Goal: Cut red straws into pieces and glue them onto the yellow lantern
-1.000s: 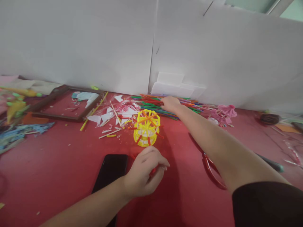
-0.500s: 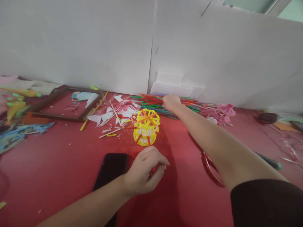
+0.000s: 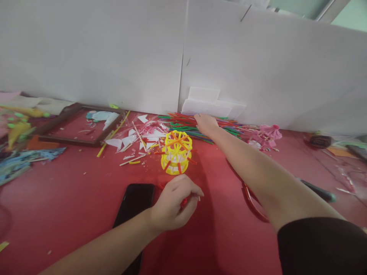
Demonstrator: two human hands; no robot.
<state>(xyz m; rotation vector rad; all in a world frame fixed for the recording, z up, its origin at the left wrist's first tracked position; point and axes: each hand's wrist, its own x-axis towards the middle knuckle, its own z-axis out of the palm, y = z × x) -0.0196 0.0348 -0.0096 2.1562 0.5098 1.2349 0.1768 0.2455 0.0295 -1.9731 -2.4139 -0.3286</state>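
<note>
My left hand [image 3: 177,200] hovers over the red tabletop, its fingers curled around small red pieces [image 3: 184,202]; most of what it holds is hidden. Just beyond it stands a small round model [image 3: 175,157] in two tiers, built of yellow strips, with orange spokes on top and red bits sticking out around the side. My right hand [image 3: 206,124] reaches to the back, fingers bent down into a pile of thin coloured sticks [image 3: 183,123], red, green and blue. The fingertips are partly hidden, so what they pinch cannot be made out.
A black phone [image 3: 137,200] lies by my left wrist. White scraps [image 3: 155,137] and a brown frame [image 3: 69,143] are at the left. Red-handled scissors [image 3: 252,204] lie under my right forearm; a pink ruffled piece [image 3: 266,136] is beyond. A white panel [image 3: 94,57] closes the back.
The view has shifted slightly. My right hand stays at the stick pile, its fingers a little changed in pose; my left hand keeps its closed pose.
</note>
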